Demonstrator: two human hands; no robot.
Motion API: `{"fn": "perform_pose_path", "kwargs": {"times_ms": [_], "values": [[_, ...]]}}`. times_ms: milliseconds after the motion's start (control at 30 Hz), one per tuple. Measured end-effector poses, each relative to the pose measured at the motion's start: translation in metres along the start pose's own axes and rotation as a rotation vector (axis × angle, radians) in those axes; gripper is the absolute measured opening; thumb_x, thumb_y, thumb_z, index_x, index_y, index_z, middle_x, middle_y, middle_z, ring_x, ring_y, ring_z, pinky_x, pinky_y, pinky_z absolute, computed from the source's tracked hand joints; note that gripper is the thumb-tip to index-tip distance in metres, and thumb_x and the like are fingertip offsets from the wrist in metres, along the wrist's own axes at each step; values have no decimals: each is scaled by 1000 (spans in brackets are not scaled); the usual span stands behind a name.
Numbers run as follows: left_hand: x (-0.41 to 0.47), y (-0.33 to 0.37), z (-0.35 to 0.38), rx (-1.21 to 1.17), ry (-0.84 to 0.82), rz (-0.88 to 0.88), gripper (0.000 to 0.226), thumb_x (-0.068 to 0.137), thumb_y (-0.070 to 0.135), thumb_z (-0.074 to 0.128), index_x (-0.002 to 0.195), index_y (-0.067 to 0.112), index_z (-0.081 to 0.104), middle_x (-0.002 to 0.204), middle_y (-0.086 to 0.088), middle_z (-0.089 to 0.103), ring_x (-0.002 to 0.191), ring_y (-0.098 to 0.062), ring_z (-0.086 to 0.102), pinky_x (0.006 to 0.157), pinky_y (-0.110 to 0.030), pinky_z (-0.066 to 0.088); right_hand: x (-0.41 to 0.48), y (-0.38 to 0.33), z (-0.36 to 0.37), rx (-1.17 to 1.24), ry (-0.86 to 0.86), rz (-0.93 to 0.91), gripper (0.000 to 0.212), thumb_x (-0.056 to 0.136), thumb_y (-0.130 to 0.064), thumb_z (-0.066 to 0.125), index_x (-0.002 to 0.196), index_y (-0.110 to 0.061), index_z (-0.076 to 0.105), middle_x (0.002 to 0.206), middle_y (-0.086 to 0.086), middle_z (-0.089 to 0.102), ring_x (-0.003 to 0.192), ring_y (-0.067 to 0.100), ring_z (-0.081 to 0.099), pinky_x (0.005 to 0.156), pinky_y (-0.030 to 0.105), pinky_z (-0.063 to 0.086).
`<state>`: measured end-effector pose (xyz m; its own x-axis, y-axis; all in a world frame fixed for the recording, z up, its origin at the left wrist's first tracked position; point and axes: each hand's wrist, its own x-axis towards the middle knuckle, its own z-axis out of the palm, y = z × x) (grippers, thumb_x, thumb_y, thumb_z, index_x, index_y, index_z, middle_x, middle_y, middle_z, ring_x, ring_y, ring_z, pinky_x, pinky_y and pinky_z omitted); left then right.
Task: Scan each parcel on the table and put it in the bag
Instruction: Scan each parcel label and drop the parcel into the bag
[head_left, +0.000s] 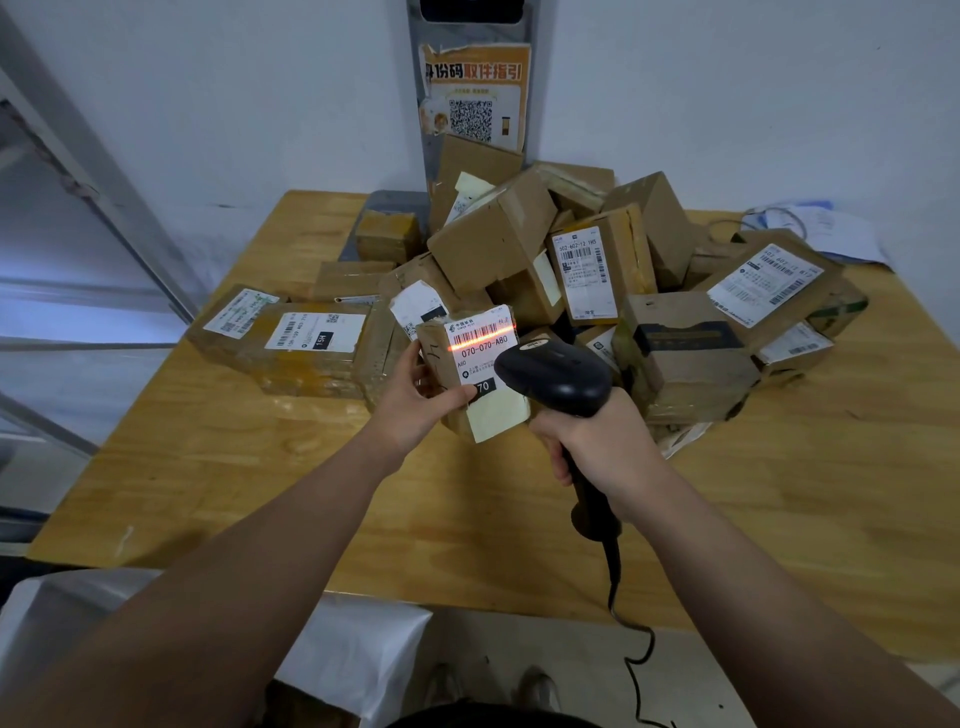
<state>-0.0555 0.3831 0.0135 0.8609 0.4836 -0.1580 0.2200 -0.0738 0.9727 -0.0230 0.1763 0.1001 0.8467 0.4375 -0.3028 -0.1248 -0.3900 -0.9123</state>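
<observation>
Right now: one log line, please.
step: scanning | left hand: holds parcel | right hand: grips scanner | beam: on barcode | pile: on table

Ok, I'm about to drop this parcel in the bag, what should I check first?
1. The left hand grips the small parcel: ok.
2. The red scan line crosses the label's barcode: ok.
3. Scan registered: cannot tell, nothing shows a confirmation.
4. The white bag sits below the table at its near-left edge, likely within reach: ok.
5. Bag mouth open: cannot tell.
6. The scanner cable, hanging from the barcode scanner in the right hand, lies apart from the bag: ok.
</observation>
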Motion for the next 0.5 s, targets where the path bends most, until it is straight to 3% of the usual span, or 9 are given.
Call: {"fn": "perform_pose_path", "kwargs": {"times_ms": [167,333,433,500], "values": [[-2,2,2,-4,-2,4,87,78,20,80,146,34,28,119,11,53,118,-14,51,81,-23,47,-2,0,0,13,16,-23,35,79,-8,64,46,-11,52,42,4,50,45,18,49,60,33,46],[-5,3,0,-9,-13,56,94,77,17,81,149,36,23,135,10,49,124,-9,47,84,-16,46,-5,0,-1,-1,-7,0,34,80,-10,65,48,-9,53,44,6,51,43,17,49,57,31,45],[-7,10,-1,10,4,118,97,77,10,79,150,35,20,133,16,44,121,-2,43,75,-2,44,-6,-1,-4,-16,-13,39,34,79,-11,65,47,-8,53,43,6,51,41,17,48,58,31,44],[-7,13,-3,36,9,144,100,76,10,80,151,34,18,135,16,41,123,-2,41,78,-3,43,-8,-3,-6,-27,6,39,34,78,-12,66,47,-9,54,42,5,52,40,16,49,59,31,44]]}}
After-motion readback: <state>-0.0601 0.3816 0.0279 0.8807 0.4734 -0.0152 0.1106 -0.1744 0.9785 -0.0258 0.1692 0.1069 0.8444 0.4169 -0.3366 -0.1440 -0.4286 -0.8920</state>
